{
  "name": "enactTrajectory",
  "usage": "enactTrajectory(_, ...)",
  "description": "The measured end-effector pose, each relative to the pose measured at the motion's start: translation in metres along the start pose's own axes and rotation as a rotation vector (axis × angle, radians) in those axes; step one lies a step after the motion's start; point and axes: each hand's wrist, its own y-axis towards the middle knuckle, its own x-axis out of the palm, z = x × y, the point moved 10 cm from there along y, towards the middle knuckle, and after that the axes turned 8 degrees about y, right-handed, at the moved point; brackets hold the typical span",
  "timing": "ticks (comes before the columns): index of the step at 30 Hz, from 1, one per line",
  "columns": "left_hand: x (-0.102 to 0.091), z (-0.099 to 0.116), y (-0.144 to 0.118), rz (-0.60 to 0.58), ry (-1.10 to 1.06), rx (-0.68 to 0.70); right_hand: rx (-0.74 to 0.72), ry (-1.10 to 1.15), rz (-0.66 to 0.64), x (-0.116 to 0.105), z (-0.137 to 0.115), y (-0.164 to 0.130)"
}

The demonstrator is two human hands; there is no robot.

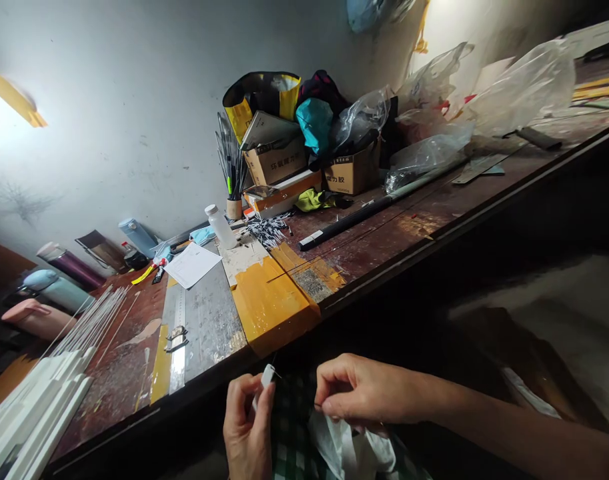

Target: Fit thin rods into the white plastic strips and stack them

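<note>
Near the bottom middle, my left hand (247, 423) is closed in a pinch around a small white tube-like piece (267, 375). Its pale end points up between thumb and forefinger, and a thin strand sticks out beside it. To its right, my right hand (357, 390) has thumb and forefinger pressed together. What those fingertips hold, if anything, is too small to make out. Just under that hand, a crumpled white cloth or bag (351, 450) lies over the lap. Both hands are in front of the table edge, apart from each other.
Long white strips with thin rods (44, 400) lie at the left. A yellow-taped block (274, 303), a paper sheet (191, 265), a white bottle (221, 228) and a heap of small black-and-white pieces (269, 230) are on the table. Cardboard boxes (277, 160) and plastic bags (524, 90) stand behind.
</note>
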Motion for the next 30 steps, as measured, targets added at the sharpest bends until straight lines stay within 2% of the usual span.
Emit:
enactTrajectory(2, -0.008, 0.0, 0.003, 0.093, 0.0, 0.062, -0.177, -0.267, 0.212, -0.034, -0.021, -0.001)
enactTrajectory(4, -0.01, -0.005, 0.006, 0.127, -0.039, 0.087, -0.34, -0.482, 0.469, -0.077, -0.048, -0.004)
enactTrajectory(5, -0.01, -0.008, 0.007, 0.131, -0.061, 0.086, -0.38, -0.533, 0.555, -0.097, -0.057, -0.003)
enactTrajectory(7, -0.009, -0.016, 0.009, 0.126, -0.101, 0.035, -0.432, -0.623, 0.623, -0.126, -0.071, 0.006)
enactTrajectory(10, -0.011, -0.024, 0.01, 0.094, -0.109, -0.065, -0.522, -0.738, 0.609, -0.136, -0.087, 0.021)
enactTrajectory(12, -0.022, -0.022, 0.011, 0.071, -0.066, -0.086, -0.597, -0.775, 0.613, -0.123, -0.095, 0.024)
enactTrajectory(14, -0.043, -0.018, 0.012, 0.072, 0.005, -0.1, -0.678, -0.775, 0.607, -0.097, -0.1, 0.023)
enactTrajectory(18, -0.092, -0.017, 0.014, 0.069, 0.089, -0.155, -0.894, -0.734, 0.448, -0.018, -0.105, 0.022)
enactTrajectory(21, -0.119, -0.023, 0.013, 0.073, 0.083, -0.233, -0.986, -0.684, 0.298, 0.039, -0.106, 0.037)
enactTrajectory(24, -0.129, -0.026, 0.015, 0.038, 0.058, -0.27, -1.026, -0.682, 0.215, 0.083, -0.113, 0.063)
enactTrajectory(26, -0.129, -0.026, 0.02, 0.019, 0.036, -0.271, -1.014, -0.722, 0.172, 0.103, -0.118, 0.085)
enactTrajectory(30, -0.127, -0.036, 0.029, 0.001, -0.052, -0.33, -0.963, -0.795, 0.122, 0.123, -0.128, 0.125)
